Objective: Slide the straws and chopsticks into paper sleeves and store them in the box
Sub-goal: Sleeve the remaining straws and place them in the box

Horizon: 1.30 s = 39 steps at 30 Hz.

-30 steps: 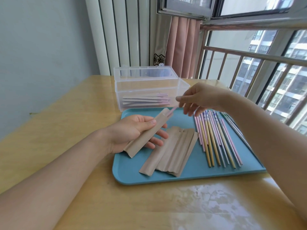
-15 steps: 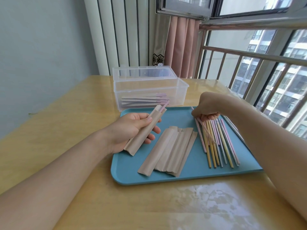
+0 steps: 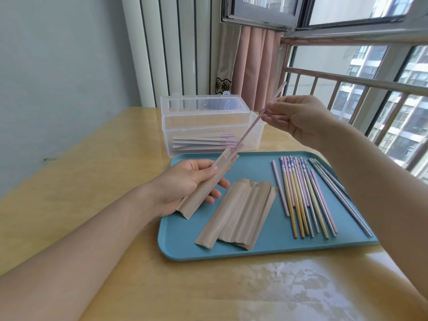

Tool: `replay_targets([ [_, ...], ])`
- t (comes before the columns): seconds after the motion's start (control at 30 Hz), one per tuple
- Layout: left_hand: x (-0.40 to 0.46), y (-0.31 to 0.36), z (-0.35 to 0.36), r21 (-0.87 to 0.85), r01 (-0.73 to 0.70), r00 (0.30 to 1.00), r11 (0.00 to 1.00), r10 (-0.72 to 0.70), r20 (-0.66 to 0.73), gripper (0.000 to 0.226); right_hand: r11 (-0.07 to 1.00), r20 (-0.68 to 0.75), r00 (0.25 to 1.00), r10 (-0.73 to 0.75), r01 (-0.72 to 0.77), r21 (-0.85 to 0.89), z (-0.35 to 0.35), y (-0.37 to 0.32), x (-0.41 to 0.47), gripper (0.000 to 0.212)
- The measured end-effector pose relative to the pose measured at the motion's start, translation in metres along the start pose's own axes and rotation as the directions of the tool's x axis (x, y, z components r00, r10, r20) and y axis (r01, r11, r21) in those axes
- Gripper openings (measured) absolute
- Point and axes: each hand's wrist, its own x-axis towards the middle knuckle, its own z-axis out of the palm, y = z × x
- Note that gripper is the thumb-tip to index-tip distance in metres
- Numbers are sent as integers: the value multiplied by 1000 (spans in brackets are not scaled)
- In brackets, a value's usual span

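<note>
My left hand (image 3: 185, 181) grips a brown paper sleeve (image 3: 206, 185) tilted up toward the box, with a pink tip showing at its mouth. My right hand (image 3: 298, 117) pinches a second pink straw (image 3: 252, 128), whose lower end sits at the sleeve's opening. On the blue tray (image 3: 273, 247) lie a pile of empty paper sleeves (image 3: 240, 214) and a row of several straws and chopsticks (image 3: 308, 195). The clear plastic box (image 3: 208, 133), lid open, holds several sleeved straws.
The tray and box stand on a yellow wooden table (image 3: 81, 172). A wall is at the left, a radiator, pink curtain (image 3: 254, 66) and window railing (image 3: 370, 84) behind and to the right. A glossy reflection marks the table's near right.
My right hand left the sleeve, picked a pink straw from the row on the tray, and lifted it so its lower end meets the mouth of the sleeve in my left hand.
</note>
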Motion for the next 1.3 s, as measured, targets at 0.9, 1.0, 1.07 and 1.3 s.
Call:
replay_targets([
  [0.9, -1, 1, 0, -21, -24, 1000, 1000, 24, 11, 24, 990, 73, 994, 84, -75, -118, 14, 22, -1, 16],
  [1.0, -2, 1, 0, -23, -21, 1000, 1000, 21, 7, 24, 987, 74, 991, 115, -105, -125, 18, 28, -3, 33],
  [1.07, -2, 1, 0, -27, -17, 1000, 999, 17, 5, 24, 984, 57, 994, 97, -87, -154, 20, 31, -2, 51],
  [1.3, 1, 1, -3, -71, 6, 1000, 997, -8, -20, 30, 958, 106, 994, 39, -7, -286, 30, 40, -3, 39],
])
